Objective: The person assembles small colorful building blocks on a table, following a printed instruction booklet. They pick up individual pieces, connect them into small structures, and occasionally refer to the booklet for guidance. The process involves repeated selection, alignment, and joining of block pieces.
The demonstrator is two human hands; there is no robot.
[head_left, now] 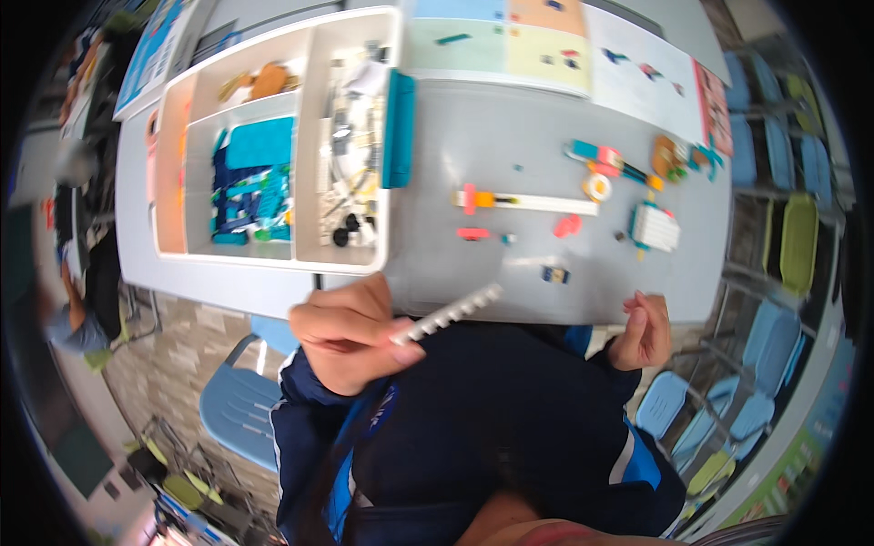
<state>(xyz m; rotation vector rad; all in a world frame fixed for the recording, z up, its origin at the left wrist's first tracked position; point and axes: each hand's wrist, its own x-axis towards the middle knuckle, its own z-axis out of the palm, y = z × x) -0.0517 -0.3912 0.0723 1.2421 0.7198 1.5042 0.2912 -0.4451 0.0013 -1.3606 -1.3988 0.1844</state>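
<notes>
Pinching a white toothed strip by one end, the left hand is holding it aslant near the edge of the grey table; the right hand is hovering loosely curled, its grip too unclear to tell, while a yellow-ended white bar is lying right of the divided tray

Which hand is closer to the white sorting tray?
Left. The left hand is by the white sorting tray's near right corner; the right hand is farther off, to the tray's right.
</notes>
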